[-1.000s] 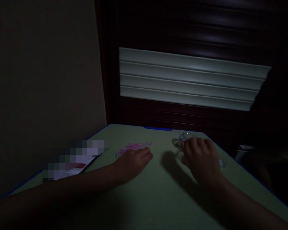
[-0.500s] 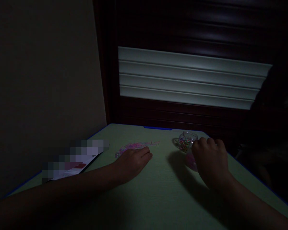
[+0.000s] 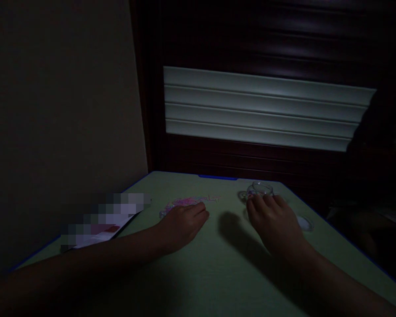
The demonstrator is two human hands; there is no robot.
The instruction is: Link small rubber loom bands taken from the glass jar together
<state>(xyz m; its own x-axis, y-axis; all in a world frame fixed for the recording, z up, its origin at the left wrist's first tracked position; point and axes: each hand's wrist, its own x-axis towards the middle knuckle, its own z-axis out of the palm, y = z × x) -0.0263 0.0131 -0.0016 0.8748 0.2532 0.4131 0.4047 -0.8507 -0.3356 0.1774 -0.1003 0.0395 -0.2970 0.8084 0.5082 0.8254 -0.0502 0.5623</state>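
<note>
My left hand [image 3: 185,225] rests low over the table, its fingers pinched together; whatever they hold, if anything, is hidden. Just beyond it lies a loose pile of thin pink and pale strands [image 3: 188,201], with a few pieces trailing right. On the right side, my right hand [image 3: 274,222] has its fingers curled downward in front of a clear round open jar [image 3: 262,188] with small multicoloured pieces inside. The hand covers the jar's lower part and its own fingertips. To the right of that hand lies a round clear-rimmed item, perhaps a lid [image 3: 305,223].
A pale green table [image 3: 211,273] with a blue edge carries everything. A flat white item [image 3: 115,220], partly blurred out, lies along its left side. Behind stand a dark wooden panel with pale slats [image 3: 251,108] and a plain wall [image 3: 62,97]. The room is dim.
My right hand has moved left and slightly lower, now covering the pink thing that showed beneath it. The round clear-rimmed item on the right has come into view. My left hand stays put.
</note>
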